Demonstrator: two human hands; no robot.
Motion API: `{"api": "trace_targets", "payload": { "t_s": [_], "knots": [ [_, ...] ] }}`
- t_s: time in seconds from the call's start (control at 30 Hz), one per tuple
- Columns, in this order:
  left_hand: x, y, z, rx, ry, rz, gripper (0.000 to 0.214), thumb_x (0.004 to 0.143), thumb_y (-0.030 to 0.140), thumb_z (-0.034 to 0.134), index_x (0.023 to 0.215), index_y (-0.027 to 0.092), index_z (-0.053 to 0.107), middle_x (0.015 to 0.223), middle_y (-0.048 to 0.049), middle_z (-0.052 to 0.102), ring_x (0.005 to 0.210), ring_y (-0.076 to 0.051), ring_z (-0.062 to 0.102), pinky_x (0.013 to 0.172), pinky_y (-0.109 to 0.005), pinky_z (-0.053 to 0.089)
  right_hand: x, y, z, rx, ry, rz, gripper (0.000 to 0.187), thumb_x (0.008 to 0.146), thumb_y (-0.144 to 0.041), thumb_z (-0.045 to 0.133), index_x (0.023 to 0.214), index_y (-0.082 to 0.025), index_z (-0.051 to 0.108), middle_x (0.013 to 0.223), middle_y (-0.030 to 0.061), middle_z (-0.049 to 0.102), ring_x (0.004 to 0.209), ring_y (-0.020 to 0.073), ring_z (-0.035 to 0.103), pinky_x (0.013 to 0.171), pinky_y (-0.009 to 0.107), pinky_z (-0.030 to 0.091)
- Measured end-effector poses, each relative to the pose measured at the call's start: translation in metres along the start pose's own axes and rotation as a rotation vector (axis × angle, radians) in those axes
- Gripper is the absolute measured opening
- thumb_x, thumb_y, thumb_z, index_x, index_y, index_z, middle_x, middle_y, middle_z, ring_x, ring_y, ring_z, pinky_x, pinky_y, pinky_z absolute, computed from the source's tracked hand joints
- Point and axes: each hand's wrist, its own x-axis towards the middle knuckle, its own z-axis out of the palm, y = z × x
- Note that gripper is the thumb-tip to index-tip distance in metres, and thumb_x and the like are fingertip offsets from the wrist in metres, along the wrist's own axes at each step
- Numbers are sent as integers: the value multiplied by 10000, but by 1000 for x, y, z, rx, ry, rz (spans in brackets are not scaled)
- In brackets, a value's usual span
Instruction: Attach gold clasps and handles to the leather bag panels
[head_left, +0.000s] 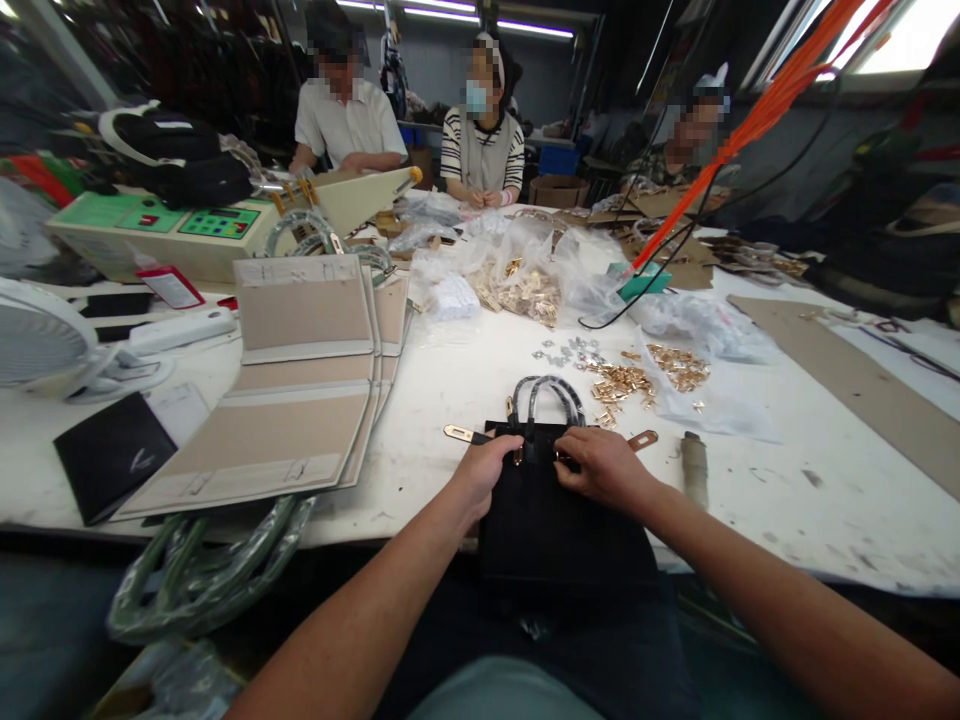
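A black handbag (pixel 566 535) rests at the table's front edge and over my lap, its plastic-wrapped handles (pixel 551 385) standing up at the far side. My left hand (pixel 487 470) grips the bag's upper left part, thumb beside a small gold fitting (pixel 518 455). On the upper right part, my right hand (pixel 596 465) has its fingers bent and pressed together at another gold fitting, mostly hidden by the fingers. Straps with gold metal end plates stick out on both sides, a left strap (pixel 466 434) and a right strap (pixel 643 440).
Stacked beige bag panels (pixel 300 420) lie to the left, near a fan (pixel 45 340) and a green-and-cream machine (pixel 187 230). Loose gold hardware (pixel 622 385) and plastic bags of fittings (pixel 525 285) lie beyond. An orange cord bundle (pixel 705 180) hangs at right. Several co-workers sit across.
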Motion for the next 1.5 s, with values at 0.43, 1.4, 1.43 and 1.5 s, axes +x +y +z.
{"api": "trace_targets", "payload": {
  "t_s": [0.43, 1.4, 1.43, 1.5],
  "knots": [
    [4, -4, -1, 1, 24, 34, 177, 715, 190, 791, 778, 187, 626, 671, -11, 680, 575, -154, 630, 607, -258, 524, -10, 9, 8, 225, 20, 1, 211, 1034, -302, 580, 1067, -222, 773, 984, 81, 757, 905, 217, 705, 830, 330, 540],
    [-6, 14, -7, -84, -99, -117, 105, 822, 202, 674, 891, 123, 670, 690, -75, 714, 560, -234, 696, 598, -356, 602, -67, -28, 4, 240, 473, 235, 447, 1037, -245, 524, 1483, -285, 530, 1322, 102, 673, 1191, 254, 662, 1032, 451, 568],
    [-9, 17, -7, -83, -121, -136, 126, 831, 216, 665, 905, 114, 677, 710, -89, 724, 585, -249, 710, 620, -376, 610, -74, -31, 3, 235, 522, 266, 425, 1033, -255, 539, 1456, -282, 553, 1303, 103, 679, 1186, 259, 665, 1032, 457, 571],
    [-17, 20, -5, -85, -155, -163, 171, 835, 237, 667, 939, 103, 688, 746, -104, 739, 640, -266, 732, 679, -404, 623, -85, -40, 1, 206, 562, 298, 364, 1025, -270, 553, 1385, -281, 609, 1258, 99, 696, 1164, 271, 674, 1023, 473, 576]
  ]
}}
